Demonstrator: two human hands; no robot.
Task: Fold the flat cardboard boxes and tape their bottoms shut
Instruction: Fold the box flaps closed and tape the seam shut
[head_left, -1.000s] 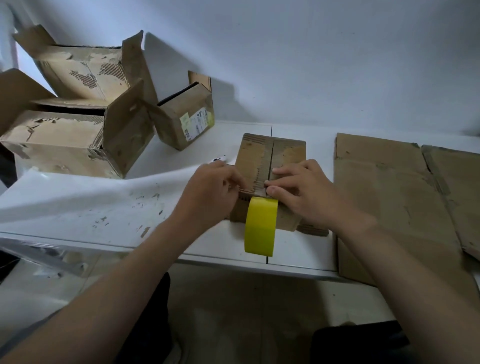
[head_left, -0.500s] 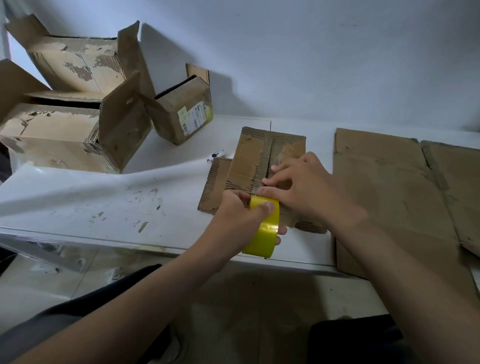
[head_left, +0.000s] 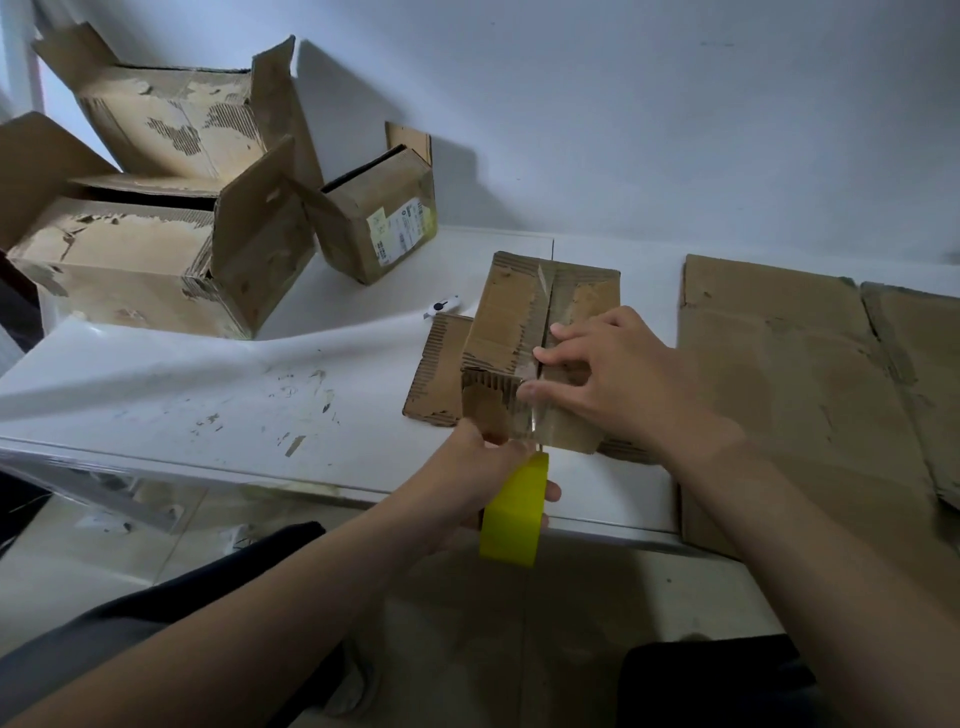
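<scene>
Left hand (head_left: 483, 478) curled round tape roll (head_left: 511, 514) at near desk (head_left: 208, 395) edge; right hand (head_left: 618, 379) flat, fingers spread, pressing down.

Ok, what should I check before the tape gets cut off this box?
1. Bottom flaps of the small box closed, edges meeting: ok.
2. Right hand pressing the clear tape onto the seam: ok.
3. Left hand grip on the yellow tape roll: ok.
4. Tape carried over the near edge, down the side: ok.
5. Cutter at hand: not ok; it lies on the table beyond the box, both hands busy.
6. Tape free of wrinkles: cannot tell.
</scene>
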